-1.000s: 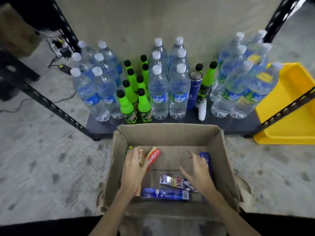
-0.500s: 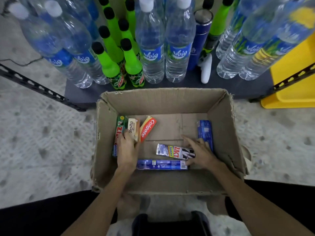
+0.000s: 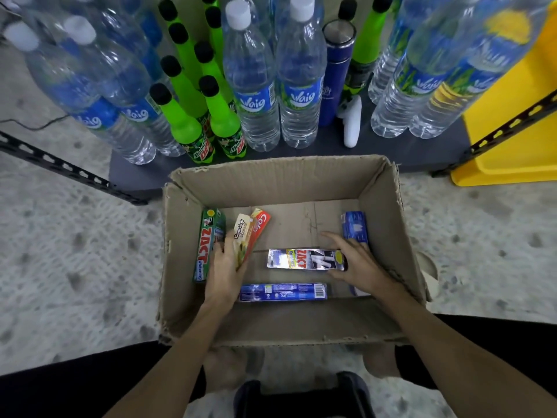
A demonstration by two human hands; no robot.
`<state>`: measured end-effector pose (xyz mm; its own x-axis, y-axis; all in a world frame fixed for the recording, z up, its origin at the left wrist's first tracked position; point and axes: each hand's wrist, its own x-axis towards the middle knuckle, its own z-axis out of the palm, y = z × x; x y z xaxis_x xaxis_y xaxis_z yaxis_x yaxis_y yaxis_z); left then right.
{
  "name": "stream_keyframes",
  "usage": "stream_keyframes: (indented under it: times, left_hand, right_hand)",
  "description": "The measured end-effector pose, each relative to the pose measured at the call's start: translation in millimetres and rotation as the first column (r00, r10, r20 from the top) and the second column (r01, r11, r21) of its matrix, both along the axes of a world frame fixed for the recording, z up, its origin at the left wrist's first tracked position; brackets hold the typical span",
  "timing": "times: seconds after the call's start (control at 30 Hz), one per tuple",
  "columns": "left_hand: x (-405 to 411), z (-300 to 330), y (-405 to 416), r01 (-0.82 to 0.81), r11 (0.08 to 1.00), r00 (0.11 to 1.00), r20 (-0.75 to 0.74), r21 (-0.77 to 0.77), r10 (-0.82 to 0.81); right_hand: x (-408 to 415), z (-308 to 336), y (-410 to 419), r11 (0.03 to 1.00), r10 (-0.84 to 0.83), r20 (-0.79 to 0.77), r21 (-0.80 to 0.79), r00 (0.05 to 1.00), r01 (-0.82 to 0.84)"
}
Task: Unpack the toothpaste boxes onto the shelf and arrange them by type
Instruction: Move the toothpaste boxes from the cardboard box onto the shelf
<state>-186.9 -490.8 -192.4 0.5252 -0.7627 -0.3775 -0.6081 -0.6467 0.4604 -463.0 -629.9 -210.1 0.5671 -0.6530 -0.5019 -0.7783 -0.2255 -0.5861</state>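
Reaching: both hands are down inside the carton [image 3: 384,212], which sits on the floor against the shelf [image 3: 401,147].
Left hand [image 3: 224,268]: fingers curled round two boxes held fanned and tilted — a cream box [image 3: 242,238] reading "Kayu-Sugi" and a red box [image 3: 260,229] showing "Col".
Right hand [image 3: 358,260]: fingers spread and relaxed, lying on the right end of the silver box [image 3: 301,259]; it clamps nothing.
Writing: silver box reads "ZACT"; the green box [image 3: 208,245] along the left wall reads "ZACT Whitening"; the blue box [image 3: 283,291] near the front wall shows "Safi" and a barcode; a second blue box [image 3: 355,227] by the right wall is too small to read.
Room: bare cardboard floor shows in the carton's middle and back, between the hands; its rim is torn and ragged.
Shelf front: only a narrow strip lies bare between the bottles and the carton.
In the way: "Waig" water bottles [image 3: 300,86], green "Mountain Dew" bottles [image 3: 224,122], a blue flask [image 3: 336,70] and a white object [image 3: 352,123] lying down.
Aside: a yellow bin [image 3: 512,116] to the right of the shelf.
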Motion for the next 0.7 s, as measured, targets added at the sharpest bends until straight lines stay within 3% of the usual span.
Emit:
stream_keyframes:
  times: [0.23, 0.37, 0.5, 0.7]
  left_hand:
    - [5.7, 27.9, -7.3, 0.064, 0.982, 0.994, -0.082, -0.176, -0.079]
    - [15.1, 67.4, -22.5, 0.108, 0.954, 0.989, -0.065, -0.279, -0.131]
    - [22.4, 126.7, -37.2, 0.184, 0.904, 0.981, 0.013, -0.387, -0.194]
    - [17.5, 238.0, -59.4, 0.307, 0.813, 0.951, 0.137, -0.494, -0.276]
  right_hand:
    - [3.0, 37.1, -10.2, 0.997, -0.076, 0.177, 0.011, 0.981, 0.075]
    - [-8.1, 79.1, -21.8, 0.993, -0.08, 0.247, -0.064, 0.966, 0.099]
    - [-21.0, 142.7, -36.4, 0.983, -0.087, 0.346, -0.12, 0.934, 0.136]
    - [-38.4, 270.1, -47.6, 0.922, -0.024, 0.473, -0.329, 0.881, 0.202]
